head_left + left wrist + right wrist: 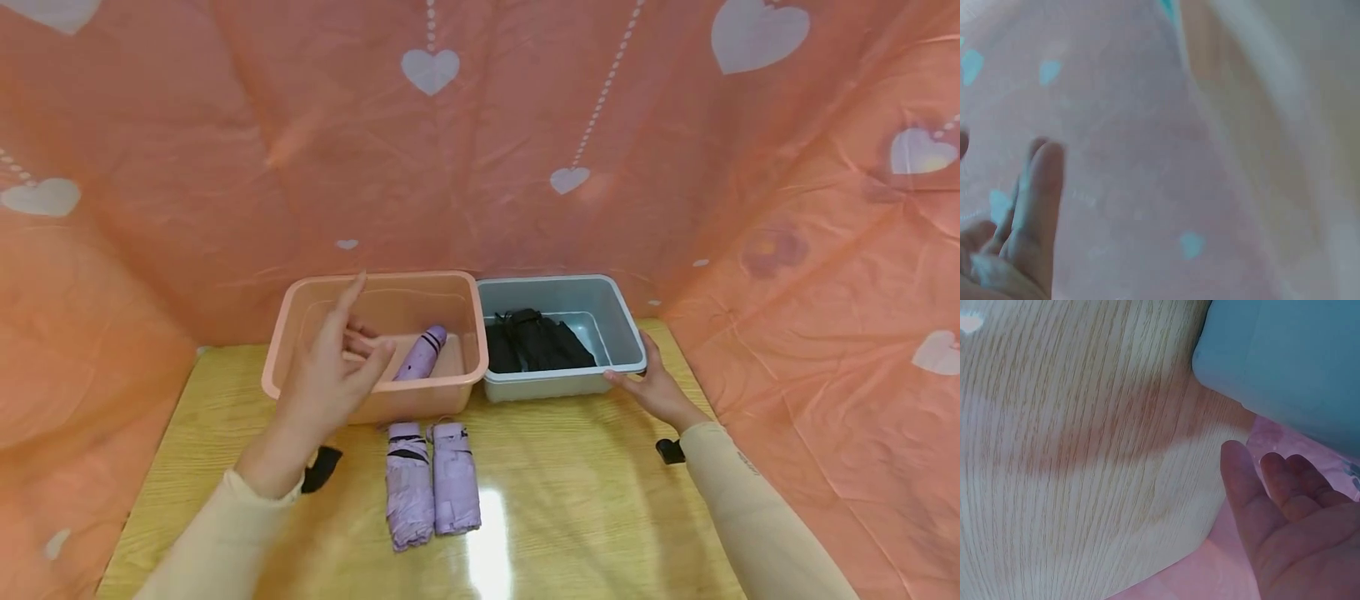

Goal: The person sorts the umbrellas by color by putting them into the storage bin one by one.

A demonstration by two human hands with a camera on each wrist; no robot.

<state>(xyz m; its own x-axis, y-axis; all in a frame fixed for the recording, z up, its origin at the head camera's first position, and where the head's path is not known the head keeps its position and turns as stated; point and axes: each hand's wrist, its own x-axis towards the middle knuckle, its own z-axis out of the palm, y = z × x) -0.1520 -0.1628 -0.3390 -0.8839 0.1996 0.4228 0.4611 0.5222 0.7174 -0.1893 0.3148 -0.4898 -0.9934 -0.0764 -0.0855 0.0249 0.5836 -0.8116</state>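
My left hand [322, 367] is over the left part of the pink-orange bin [423, 400], fingers and thumb spread and holding nothing. Inside that bin lies a folded lilac umbrella [422, 353], leaning toward the right. Two more folded lilac umbrellas, the left one [409, 492] and the right one [456, 483], lie side by side on the table before it. At the front right corner of the grey-blue bin [555, 385] is my right hand [656, 387]. Its fingers look straight in the right wrist view. Black fabric bundles [540, 342] lie in the grey-blue bin; their kind is unclear.
Both bins stand side by side at the back of the wood-grain table [570, 483]. A pink-orange sheet with white hearts [510, 208] hangs close behind and along the sides. Light glares off the table near the right umbrella.
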